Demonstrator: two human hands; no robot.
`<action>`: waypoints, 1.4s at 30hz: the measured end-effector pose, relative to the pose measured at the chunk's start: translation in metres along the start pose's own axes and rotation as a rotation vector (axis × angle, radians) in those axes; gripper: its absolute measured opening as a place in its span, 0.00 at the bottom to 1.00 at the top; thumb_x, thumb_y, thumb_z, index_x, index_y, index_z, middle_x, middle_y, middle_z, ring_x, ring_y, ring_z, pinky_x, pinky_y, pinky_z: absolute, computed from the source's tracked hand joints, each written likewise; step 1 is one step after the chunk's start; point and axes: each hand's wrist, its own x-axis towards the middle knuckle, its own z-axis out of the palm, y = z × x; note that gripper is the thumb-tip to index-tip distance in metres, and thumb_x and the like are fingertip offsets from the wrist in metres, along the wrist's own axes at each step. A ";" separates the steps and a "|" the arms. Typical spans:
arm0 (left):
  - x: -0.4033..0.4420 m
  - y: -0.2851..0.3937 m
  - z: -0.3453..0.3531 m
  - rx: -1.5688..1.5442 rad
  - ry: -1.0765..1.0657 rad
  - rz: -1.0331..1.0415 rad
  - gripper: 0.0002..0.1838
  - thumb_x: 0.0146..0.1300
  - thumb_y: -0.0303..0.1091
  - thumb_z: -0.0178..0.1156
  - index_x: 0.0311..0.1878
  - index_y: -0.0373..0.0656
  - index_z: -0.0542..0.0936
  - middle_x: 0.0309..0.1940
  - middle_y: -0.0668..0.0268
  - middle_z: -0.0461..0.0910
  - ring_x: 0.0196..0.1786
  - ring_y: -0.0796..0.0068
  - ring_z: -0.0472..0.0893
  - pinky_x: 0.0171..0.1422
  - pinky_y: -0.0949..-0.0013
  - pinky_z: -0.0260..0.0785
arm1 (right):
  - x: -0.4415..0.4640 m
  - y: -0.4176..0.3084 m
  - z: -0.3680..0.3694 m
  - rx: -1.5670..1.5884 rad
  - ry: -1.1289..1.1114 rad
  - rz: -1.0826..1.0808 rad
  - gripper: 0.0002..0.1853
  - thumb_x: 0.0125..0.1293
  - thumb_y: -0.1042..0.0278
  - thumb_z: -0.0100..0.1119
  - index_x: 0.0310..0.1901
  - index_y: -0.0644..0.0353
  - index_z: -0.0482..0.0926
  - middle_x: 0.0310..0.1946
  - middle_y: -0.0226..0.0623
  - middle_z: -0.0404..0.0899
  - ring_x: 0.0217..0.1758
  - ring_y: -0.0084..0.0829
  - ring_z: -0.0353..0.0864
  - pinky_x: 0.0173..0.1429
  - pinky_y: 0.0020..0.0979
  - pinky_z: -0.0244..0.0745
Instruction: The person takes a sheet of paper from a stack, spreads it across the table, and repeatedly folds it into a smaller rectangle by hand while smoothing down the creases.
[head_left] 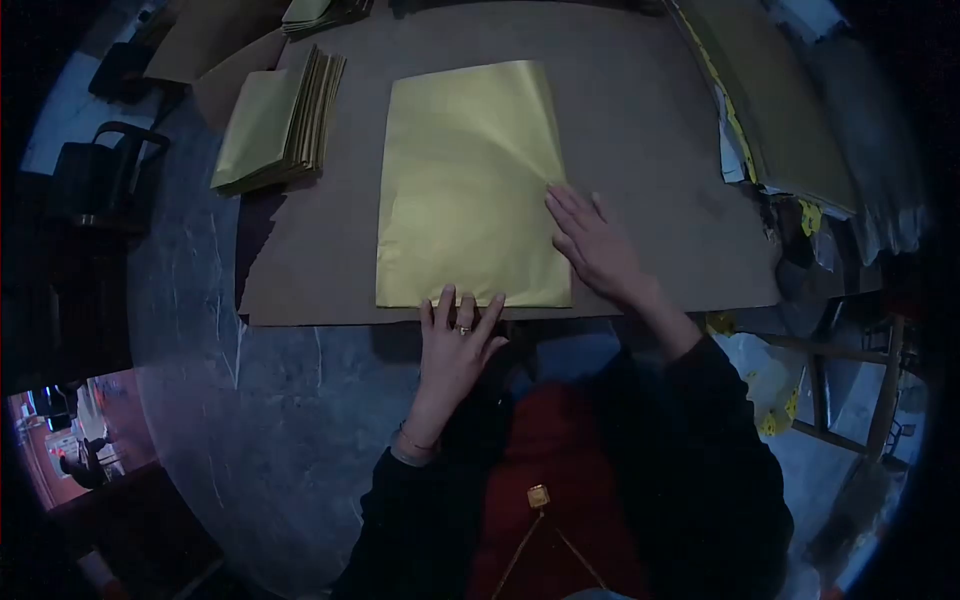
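A large flat piece of yellow paper (465, 190), perhaps an envelope or folded sheet, lies on the cardboard-covered table in front of me. Its surface is slightly creased toward the right edge. My left hand (458, 340) rests its spread fingertips on the near edge; a ring shows on one finger. Along the right edge, my right hand (595, 245) lies flat with fingers stretched out, their tips touching the paper. Neither hand grips anything. Whether the yellow piece has more than one layer, I cannot tell.
A stack of folded yellow paper pieces (270, 130) stands at the table's left side, with another yellow pile (320, 12) behind it. Brown cardboard (660, 110) covers the tabletop. A large carton-like block (780, 100) borders the right. A dark chair (105, 175) stands on the floor at left.
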 end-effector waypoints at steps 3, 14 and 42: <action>-0.002 -0.001 0.004 -0.011 0.036 0.008 0.35 0.50 0.47 0.66 0.64 0.58 0.68 0.54 0.57 0.65 0.60 0.47 0.63 0.59 0.37 0.56 | 0.033 0.029 0.001 0.020 -0.006 -0.005 0.27 0.72 0.57 0.36 0.69 0.58 0.53 0.71 0.36 0.49 0.75 0.33 0.44 0.76 0.43 0.35; -0.004 0.000 0.005 -0.015 0.046 0.003 0.34 0.51 0.45 0.66 0.64 0.61 0.68 0.56 0.58 0.64 0.62 0.49 0.62 0.62 0.38 0.55 | 0.147 0.096 0.005 -0.081 0.108 0.167 0.28 0.73 0.53 0.26 0.70 0.55 0.50 0.73 0.31 0.44 0.76 0.31 0.42 0.75 0.47 0.35; -0.029 -0.022 -0.013 0.122 0.145 -0.385 0.30 0.59 0.47 0.58 0.60 0.38 0.68 0.54 0.54 0.69 0.62 0.55 0.67 0.64 0.49 0.58 | -0.080 -0.060 -0.001 -0.149 -0.102 0.047 0.28 0.70 0.60 0.44 0.68 0.60 0.54 0.71 0.38 0.50 0.74 0.35 0.49 0.73 0.49 0.42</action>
